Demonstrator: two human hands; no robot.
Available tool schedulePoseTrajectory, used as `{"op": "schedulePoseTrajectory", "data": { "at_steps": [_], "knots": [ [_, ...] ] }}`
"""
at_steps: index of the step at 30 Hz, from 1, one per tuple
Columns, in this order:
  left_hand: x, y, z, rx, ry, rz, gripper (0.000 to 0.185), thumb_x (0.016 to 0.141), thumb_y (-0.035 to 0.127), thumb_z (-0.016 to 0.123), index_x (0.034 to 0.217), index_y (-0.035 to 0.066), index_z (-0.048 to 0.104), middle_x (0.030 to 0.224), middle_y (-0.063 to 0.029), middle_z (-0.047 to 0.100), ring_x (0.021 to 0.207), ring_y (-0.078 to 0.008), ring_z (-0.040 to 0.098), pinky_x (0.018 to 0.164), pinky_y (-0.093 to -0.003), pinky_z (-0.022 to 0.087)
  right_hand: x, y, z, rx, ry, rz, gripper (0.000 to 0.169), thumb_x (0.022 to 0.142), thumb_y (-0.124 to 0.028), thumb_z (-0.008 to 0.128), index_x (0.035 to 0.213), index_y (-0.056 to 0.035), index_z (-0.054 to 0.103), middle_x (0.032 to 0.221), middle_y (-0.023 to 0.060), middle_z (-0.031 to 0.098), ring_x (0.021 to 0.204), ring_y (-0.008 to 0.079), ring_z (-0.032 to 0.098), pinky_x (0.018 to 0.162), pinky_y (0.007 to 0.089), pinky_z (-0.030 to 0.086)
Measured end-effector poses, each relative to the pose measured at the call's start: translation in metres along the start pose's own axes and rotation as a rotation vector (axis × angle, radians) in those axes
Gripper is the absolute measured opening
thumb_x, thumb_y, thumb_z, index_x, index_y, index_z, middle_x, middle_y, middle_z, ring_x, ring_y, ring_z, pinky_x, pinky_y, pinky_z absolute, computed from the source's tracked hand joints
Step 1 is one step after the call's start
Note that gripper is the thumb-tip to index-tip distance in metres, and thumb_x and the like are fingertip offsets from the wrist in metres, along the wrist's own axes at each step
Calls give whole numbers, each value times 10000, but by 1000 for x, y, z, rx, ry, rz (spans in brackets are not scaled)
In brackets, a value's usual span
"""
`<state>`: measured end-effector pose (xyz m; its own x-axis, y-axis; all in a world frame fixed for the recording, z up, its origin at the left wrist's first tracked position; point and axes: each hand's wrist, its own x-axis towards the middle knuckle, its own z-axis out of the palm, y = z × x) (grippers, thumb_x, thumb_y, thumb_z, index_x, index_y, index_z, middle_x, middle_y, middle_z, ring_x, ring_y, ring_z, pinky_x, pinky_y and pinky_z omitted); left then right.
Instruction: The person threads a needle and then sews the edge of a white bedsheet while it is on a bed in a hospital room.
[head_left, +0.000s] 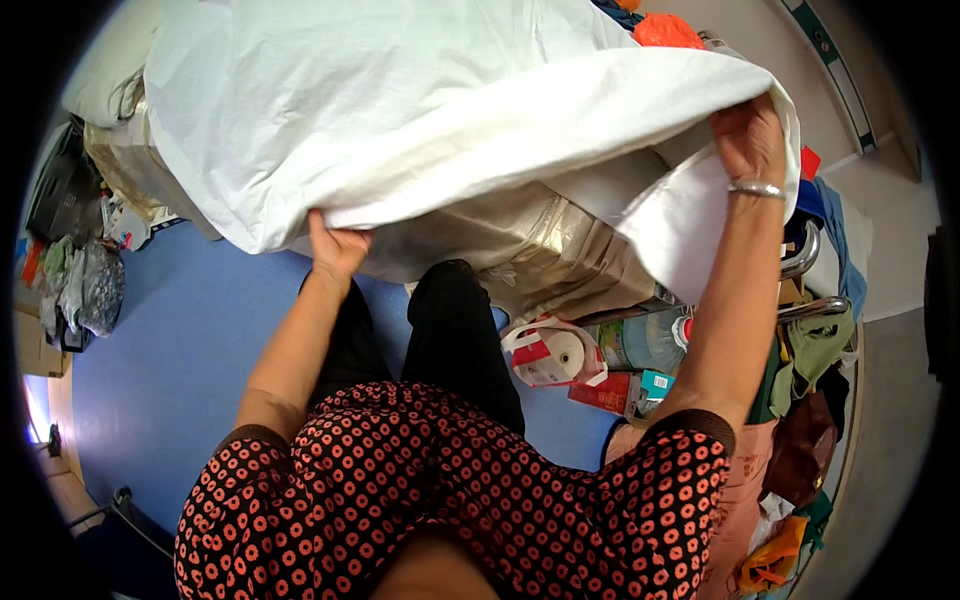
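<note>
A large white cloth sheet (420, 112) spreads over the bed-like surface before me, its near edge lifted. My left hand (337, 244) grips that edge near its left part, the thumb at the hem and the other fingers partly under the fabric. At the right end my right hand (750, 139), with a silver bracelet at the wrist, is raised under the sheet's folded edge and holds it up. A corner of white cloth hangs beside the right forearm. Below the raised edge shows a shiny beige cover (525, 225) with stitched seams.
On the blue floor (180, 315) at the right lie a bag with a paper roll (566, 356), a large plastic bottle (641, 341) and a red box (604, 391). Metal tube rails (814, 307) and clothes stand beyond. Plastic bags (94, 285) lie at the far left.
</note>
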<state>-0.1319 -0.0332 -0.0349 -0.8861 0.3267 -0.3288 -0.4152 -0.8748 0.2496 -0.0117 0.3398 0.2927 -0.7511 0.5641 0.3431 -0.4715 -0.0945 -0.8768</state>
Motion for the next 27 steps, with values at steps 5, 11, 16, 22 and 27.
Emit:
{"op": "schedulePoseTrajectory", "data": {
  "at_steps": [5, 11, 16, 22, 27],
  "knots": [
    [-12, 79, 100, -54, -194, 240, 504, 840, 413, 412, 1191, 50, 417, 1226, -114, 438, 1137, -265, 401, 985, -432, 283, 2, -35, -36, -955, 211, 82, 315, 786, -371, 543, 984, -128, 571, 910, 40, 603, 829, 165, 575, 796, 390, 379],
    [-6, 139, 197, 136, -469, 525, 499, 813, 353, 469, 1203, 49, 405, 1269, -143, 385, 1200, -298, 316, 1018, -452, 203, -1, -24, -88, -1060, 285, 160, 348, 822, -356, 474, 1085, -131, 504, 934, 39, 606, 826, 161, 583, 772, 371, 374],
    [14, 129, 210, 74, -437, 512, 414, 813, 343, 486, 1116, 62, 471, 1297, -129, 332, 1219, -325, 253, 1004, -524, 182, -32, -4, -124, -530, 71, 277, 381, 873, -275, 412, 1213, -103, 395, 1200, 69, 459, 1036, 224, 481, 825, 418, 378],
    [45, 124, 124, 51, -280, 464, 568, 883, 407, 311, 1294, 19, 250, 1328, -159, 290, 1203, -327, 298, 1012, -430, 232, -141, 52, -172, 89, 270, 215, 442, 752, -199, 603, 1125, -4, 465, 1055, 91, 543, 970, 211, 523, 811, 338, 461],
    [18, 84, 77, 34, -10, 279, 648, 870, 491, 282, 1292, 0, 254, 1321, -183, 298, 1201, -346, 306, 1003, -436, 249, -219, 99, -190, 423, 336, 155, 479, 814, -336, 471, 1180, -28, 439, 1212, 126, 450, 1104, 257, 435, 910, 395, 379]
  ]
}}
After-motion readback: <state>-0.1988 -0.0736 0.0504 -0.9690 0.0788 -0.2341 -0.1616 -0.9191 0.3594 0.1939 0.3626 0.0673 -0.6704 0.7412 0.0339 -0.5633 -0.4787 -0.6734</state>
